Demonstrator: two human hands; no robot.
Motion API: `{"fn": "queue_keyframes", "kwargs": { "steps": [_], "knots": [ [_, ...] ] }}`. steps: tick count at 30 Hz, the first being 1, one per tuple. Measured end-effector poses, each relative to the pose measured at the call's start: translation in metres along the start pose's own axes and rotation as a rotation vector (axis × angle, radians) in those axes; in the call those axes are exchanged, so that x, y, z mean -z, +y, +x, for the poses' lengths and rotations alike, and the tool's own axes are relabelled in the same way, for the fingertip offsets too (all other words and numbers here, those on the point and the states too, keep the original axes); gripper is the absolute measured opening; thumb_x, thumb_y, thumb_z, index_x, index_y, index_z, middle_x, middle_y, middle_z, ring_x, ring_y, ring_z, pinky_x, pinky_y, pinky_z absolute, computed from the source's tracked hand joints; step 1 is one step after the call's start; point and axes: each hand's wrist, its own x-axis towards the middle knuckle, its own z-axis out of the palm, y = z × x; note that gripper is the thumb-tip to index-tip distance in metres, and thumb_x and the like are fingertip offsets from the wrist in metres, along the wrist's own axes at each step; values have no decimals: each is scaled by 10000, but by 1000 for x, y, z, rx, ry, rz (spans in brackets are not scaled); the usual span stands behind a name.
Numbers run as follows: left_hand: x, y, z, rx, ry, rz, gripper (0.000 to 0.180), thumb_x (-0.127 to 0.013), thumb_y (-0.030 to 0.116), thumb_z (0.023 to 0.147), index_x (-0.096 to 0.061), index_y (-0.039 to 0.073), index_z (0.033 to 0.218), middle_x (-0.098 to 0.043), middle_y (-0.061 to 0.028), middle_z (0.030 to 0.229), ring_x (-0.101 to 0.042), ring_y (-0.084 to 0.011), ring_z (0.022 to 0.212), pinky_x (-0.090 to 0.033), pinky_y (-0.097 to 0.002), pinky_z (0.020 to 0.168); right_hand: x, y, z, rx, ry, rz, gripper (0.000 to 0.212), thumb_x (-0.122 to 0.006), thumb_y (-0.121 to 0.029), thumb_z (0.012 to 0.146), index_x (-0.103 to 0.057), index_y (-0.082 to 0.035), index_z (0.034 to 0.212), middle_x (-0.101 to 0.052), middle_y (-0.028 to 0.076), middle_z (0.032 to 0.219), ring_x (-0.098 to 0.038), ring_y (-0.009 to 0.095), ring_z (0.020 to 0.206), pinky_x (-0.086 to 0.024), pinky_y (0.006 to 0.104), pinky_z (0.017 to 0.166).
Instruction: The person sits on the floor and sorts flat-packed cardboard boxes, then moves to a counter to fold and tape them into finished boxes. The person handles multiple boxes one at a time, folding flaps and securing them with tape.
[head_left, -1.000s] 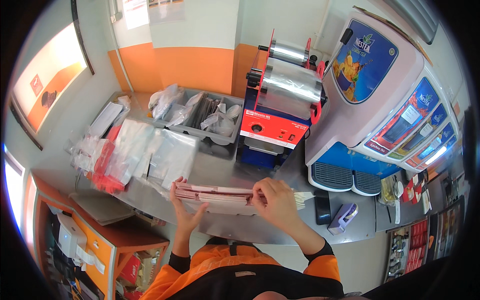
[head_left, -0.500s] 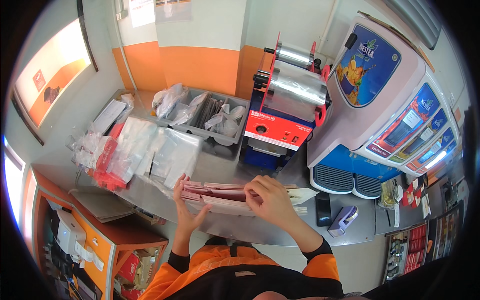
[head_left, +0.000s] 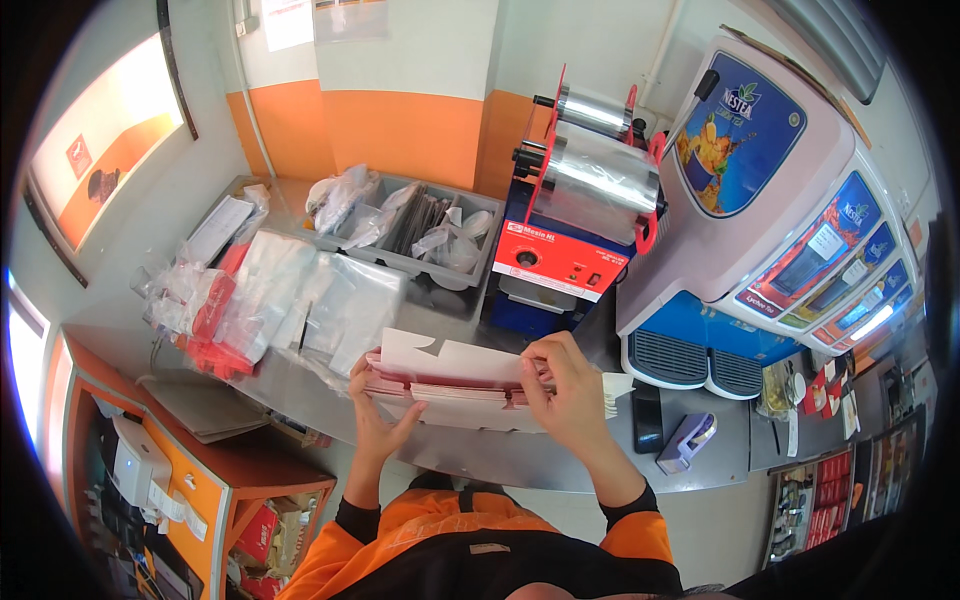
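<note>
Before the sealer (head_left: 550,252), a card stack (head_left: 465,411) runs crosswise; left hand (head_left: 379,412) clamps it, right hand (head_left: 565,385) apparently pinches 1 raised sheet (head_left: 465,363).

Can see white with dusty pink on the folded cartons (head_left: 440,358), orange with black cuffs (head_left: 359,521) on the sleeves (head_left: 335,557), red above dark blue on the roller machine (head_left: 550,255), pale pinkish white with a pictured blue panel (head_left: 745,140) on the drink dispenser (head_left: 690,245), and purple with white on the tape dispenser (head_left: 687,441).
</note>
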Motion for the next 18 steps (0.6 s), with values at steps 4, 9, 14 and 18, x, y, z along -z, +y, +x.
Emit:
{"fn": "queue_keyframes", "kwargs": {
  "steps": [4,9,14,18],
  "knots": [
    [2,-1,-2,-15,1,47,762,-814,138,667,-286,104,1214,-316,-272,1333,-374,-385,1236,-321,-457,1008,0,-3,3,45,-15,22,98,-620,-31,800,-558,-43,875,-563,75,858,-598,231,690,-482,308,564],
    [-2,-2,-1,-44,5,59,792,-810,141,672,-263,108,1244,-298,-278,1340,-358,-398,1246,-310,-468,1014,-24,-2,-3,136,-221,-81,77,-618,-90,826,-576,-56,881,-577,68,866,-587,256,719,-470,333,608],
    [-5,-3,2,-59,10,31,820,-807,140,673,-249,110,1272,-290,-266,1346,-366,-391,1234,-306,-472,1014,-30,10,-5,169,-280,-84,94,-624,-138,829,-618,-62,885,-592,65,883,-587,260,776,-462,362,649],
    [-3,-9,2,-66,7,82,863,-809,125,665,-227,80,1301,-309,-241,1320,-384,-365,1201,-313,-454,1013,-21,8,-2,68,-279,13,145,-636,-152,825,-641,-53,930,-600,75,910,-586,260,796,-467,340,678]
  ]
}}
